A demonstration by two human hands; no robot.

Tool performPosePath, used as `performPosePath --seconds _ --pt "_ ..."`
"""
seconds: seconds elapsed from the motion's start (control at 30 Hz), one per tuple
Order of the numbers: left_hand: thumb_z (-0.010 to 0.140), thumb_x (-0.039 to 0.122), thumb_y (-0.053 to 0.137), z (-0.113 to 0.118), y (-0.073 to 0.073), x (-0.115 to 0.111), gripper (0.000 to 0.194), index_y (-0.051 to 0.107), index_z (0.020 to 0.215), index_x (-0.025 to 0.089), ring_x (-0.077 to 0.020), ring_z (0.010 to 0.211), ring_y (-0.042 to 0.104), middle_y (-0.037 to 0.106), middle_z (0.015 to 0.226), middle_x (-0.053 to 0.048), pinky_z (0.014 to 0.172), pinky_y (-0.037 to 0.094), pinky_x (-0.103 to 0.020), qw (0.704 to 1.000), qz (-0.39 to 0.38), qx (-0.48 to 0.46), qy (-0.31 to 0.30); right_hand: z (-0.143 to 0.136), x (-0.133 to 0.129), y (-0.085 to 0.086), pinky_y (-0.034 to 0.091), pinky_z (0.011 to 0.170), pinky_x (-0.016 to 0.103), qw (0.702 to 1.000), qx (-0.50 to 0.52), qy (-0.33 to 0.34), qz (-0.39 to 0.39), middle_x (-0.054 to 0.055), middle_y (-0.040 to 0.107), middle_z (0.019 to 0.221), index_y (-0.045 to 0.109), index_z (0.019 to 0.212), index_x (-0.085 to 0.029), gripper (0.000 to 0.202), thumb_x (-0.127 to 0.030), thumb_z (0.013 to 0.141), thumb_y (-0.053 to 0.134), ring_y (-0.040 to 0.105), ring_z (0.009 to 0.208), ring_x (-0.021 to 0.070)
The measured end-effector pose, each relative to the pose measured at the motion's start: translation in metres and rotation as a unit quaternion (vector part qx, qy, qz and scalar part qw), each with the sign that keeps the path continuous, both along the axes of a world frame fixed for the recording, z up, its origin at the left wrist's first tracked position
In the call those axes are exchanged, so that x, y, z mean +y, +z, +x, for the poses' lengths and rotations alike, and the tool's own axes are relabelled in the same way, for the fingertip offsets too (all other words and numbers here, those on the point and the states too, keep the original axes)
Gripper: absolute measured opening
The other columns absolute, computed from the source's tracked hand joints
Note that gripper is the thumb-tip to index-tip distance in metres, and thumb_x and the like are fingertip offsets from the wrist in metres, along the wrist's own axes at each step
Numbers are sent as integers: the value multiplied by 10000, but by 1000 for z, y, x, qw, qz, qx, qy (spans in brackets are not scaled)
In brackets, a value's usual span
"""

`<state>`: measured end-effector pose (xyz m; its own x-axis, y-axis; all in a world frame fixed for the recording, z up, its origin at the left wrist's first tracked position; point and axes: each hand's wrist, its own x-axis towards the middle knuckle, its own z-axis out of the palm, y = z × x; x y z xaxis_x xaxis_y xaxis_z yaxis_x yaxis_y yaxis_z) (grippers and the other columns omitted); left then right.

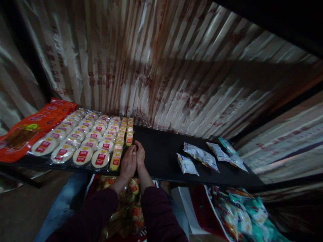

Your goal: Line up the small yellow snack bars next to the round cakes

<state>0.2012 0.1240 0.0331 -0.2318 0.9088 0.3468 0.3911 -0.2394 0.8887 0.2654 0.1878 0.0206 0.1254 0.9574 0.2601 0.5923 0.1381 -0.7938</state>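
My left hand (129, 163) and my right hand (140, 154) are side by side above the front of the black shelf (158, 144), touching each other. The fingers of both are drawn together, and whatever lies between or under them is hidden. Just beyond my fingertips is the front end of a short column of small yellow wrapped snacks (129, 138). A longer column of the same yellow packets (116, 156) runs along the left side of my left hand. Round white crackers in clear wrap with red labels (101, 158) lie in overlapping rows farther left.
Orange snack bags (37, 124) overlap at the shelf's left end. Several white packets (200, 156) lie loosely on the right. Below the front edge are a container of yellow-wrapped snacks (135, 186) and a red basket (207, 208) with green and white bags. A wrinkled printed sheet (156, 67) hangs behind.
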Motion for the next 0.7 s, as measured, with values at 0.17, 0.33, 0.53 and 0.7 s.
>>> performPosePath --seconds 0.17,0.33,0.53,0.7 --pt "884 276 308 0 1 -10 414 579 1168 145 -209 1158 543 622 1200 -127 1032 405 -400 997 9 68 -22 9 -16 0 474 901 294 1000 10 10 -12 57 692 1061 651 1069 -173 414 -81 720 446 633 976 168" --pt "877 251 300 0 1 -28 416 581 1158 131 -223 1103 574 635 1170 -140 997 433 -406 993 16 117 -28 16 -35 4 470 894 299 999 16 29 -18 57 705 1008 677 995 -164 371 -84 710 453 638 949 178" --pt "881 245 281 -2 -3 -58 426 580 1156 118 -233 1092 574 638 1154 -152 986 439 -424 987 27 152 -50 18 -74 10 452 884 290 999 -13 37 -22 48 693 1012 670 1006 -177 361 -101 749 429 612 953 173" --pt "892 257 257 -9 -22 -105 452 543 1211 113 -217 1164 533 605 1212 -158 1015 420 -408 985 44 150 -72 15 -125 3 440 896 309 998 -36 54 27 67 666 1070 642 1068 -186 363 -119 781 430 568 1003 183"
